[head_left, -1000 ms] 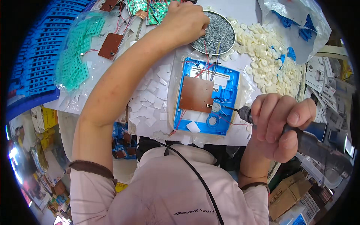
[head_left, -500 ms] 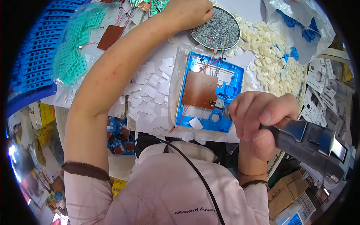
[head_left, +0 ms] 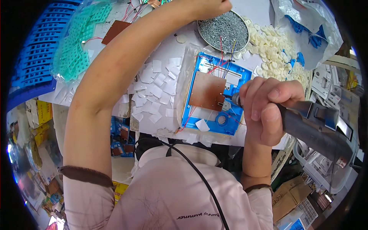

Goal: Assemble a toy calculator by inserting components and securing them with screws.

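- Blue plastic housing [head_left: 214, 96] lying flat on the white work surface [head_left: 168, 46], straight ahead of the body, with a brown circuit board [head_left: 207, 91] seated in its middle.
- Red, blue and yellow wires [head_left: 224, 57] running from the housing's top edge toward the far side.
- Right hand [head_left: 264, 107] wrapped tight around a grey electric screwdriver [head_left: 318, 130], its tip pressed at the board's right edge, inside the housing.
- Left hand [head_left: 209, 5] stretched far forward, at the rim of a round metal dish [head_left: 224, 27] full of small screws; fingers mostly cut off by the picture's top edge, so impossible to tell whether closed on anything.
- White paper squares [head_left: 153, 88] scattered just left of the housing, some touching it.
- Pile of pale round discs [head_left: 274, 50] to the right of the dish, a clear plastic bag [head_left: 306, 27] with blue parts beyond it.
- Green moulded grids [head_left: 80, 42] and stacked blue trays [head_left: 32, 53] well off to the left.
- Black cord [head_left: 199, 180] hanging down across the pink shirt [head_left: 172, 191].
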`<state>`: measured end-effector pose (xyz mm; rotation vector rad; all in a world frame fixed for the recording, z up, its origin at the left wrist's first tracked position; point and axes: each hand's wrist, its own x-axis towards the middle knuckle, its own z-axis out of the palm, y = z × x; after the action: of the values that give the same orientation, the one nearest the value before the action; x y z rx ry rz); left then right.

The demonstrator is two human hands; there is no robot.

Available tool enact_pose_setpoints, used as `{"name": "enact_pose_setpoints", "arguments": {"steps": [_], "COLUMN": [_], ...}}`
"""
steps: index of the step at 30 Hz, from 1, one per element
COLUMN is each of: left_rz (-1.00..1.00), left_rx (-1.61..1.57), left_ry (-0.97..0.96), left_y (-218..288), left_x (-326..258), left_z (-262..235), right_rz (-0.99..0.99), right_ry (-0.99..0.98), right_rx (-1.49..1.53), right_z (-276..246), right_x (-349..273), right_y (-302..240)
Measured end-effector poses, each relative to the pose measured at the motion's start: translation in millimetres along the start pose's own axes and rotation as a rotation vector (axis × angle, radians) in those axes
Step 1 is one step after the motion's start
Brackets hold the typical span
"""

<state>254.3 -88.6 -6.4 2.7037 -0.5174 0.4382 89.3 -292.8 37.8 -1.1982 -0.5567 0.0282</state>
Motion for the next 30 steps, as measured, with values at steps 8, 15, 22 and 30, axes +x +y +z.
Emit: {"name": "enact_pose_setpoints", "arguments": {"steps": [8,15,22,30], "left_rz": [0.182,0.117,0.063,-0.05], "left_rx": [-0.324,-0.321,-0.341,-0.555], "left_ry": [-0.15,-0.057,-0.071,-0.022], "left_y": [86,104,106,107], "left_x": [-153,-202,-207,-202], "left_z": [-52,-40,-39,-36], "right_rz": [-0.034,-0.022,0.01,0.061], "right_ry": [0.011,-0.069,-0.112,-0.253], "right_rx": [-0.059,-0.125,-0.239,0.109], "right_z": [-8,-4,-8,3], "right_x": [5,8,8,12], "right_y": [17,22,19,-28]}}
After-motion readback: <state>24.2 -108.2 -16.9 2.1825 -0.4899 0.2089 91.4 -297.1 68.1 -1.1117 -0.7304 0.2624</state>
